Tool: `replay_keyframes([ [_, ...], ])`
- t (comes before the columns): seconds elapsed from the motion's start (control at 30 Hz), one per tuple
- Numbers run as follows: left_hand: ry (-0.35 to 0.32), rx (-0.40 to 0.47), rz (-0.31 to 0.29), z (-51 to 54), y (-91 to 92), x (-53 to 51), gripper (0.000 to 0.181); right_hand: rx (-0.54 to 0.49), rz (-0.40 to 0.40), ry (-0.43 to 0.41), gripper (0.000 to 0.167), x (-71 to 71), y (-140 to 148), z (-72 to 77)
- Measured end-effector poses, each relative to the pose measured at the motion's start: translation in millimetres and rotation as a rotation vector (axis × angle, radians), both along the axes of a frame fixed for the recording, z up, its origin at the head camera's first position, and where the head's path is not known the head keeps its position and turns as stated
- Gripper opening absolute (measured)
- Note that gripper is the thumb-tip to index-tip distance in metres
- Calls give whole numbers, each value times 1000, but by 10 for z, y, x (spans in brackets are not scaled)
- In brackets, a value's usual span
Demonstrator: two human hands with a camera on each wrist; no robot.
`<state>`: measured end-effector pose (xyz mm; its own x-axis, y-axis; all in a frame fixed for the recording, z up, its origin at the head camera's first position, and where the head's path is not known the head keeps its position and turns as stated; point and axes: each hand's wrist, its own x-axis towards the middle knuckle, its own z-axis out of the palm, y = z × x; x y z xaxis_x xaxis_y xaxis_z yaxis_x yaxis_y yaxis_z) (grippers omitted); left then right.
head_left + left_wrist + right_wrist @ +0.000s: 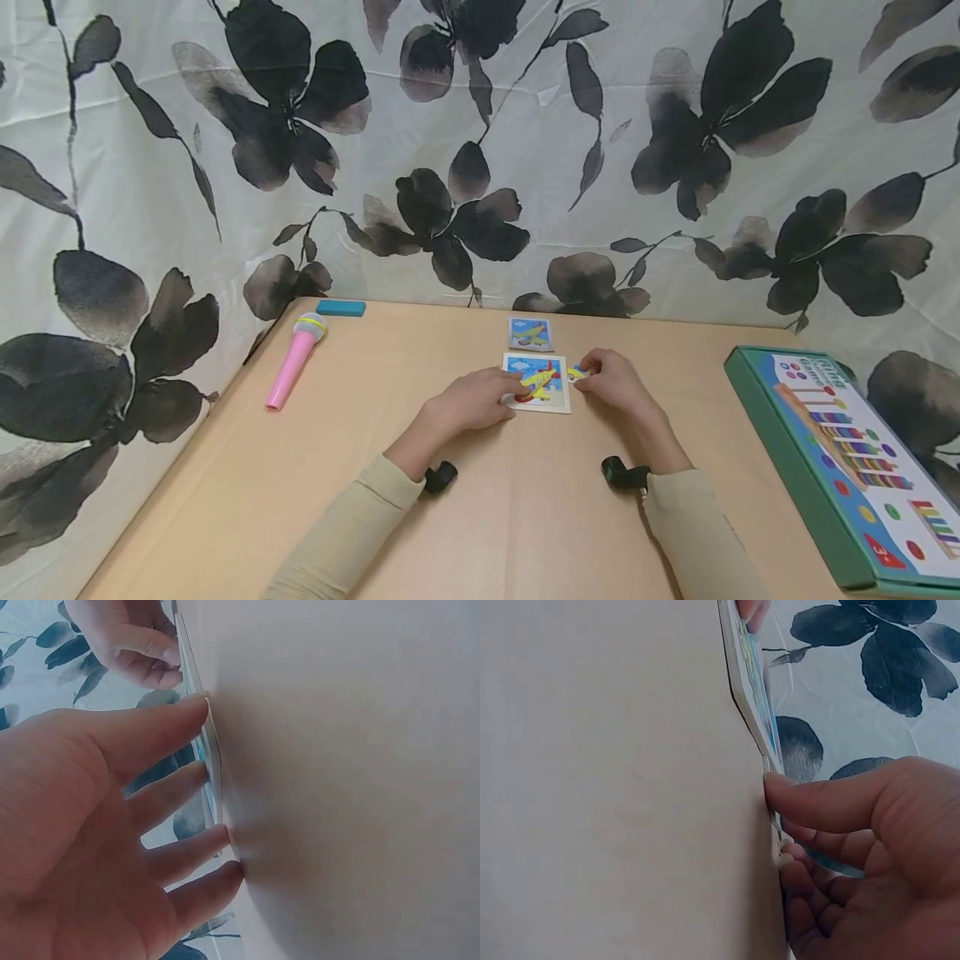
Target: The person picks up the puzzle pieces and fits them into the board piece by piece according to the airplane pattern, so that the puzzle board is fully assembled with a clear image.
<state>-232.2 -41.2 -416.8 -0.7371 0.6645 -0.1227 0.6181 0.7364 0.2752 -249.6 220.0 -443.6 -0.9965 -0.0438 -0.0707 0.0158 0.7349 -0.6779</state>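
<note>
A white-edged picture board with a yellow and red airplane on a blue sky lies on the table, and it looks like a jigsaw puzzle. My left hand rests on its left side with fingers fairly straight; the left wrist view shows the thumb and fingertips at the board's edge. Just off the board's right side, my right hand pinches a small puzzle piece with blue and yellow on it. The right wrist view shows that thumb and the curled fingers, which mostly hide the piece.
Behind the board lies a smaller airplane picture. A pink toy microphone and a blue block lie at the table's far left. A large green box occupies the right side. Floral fabric hangs behind the table.
</note>
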Motion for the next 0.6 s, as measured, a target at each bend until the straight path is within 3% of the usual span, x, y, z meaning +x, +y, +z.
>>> replay_keyframes([
  [0.33, -11, 30, -16, 6, -3, -15, 37, -31, 26, -9, 21, 7, -1, 43],
  [0.6, -12, 22, -14, 0, -6, -13, 39, -116, 0, -13, 12, 54, 24, 96],
])
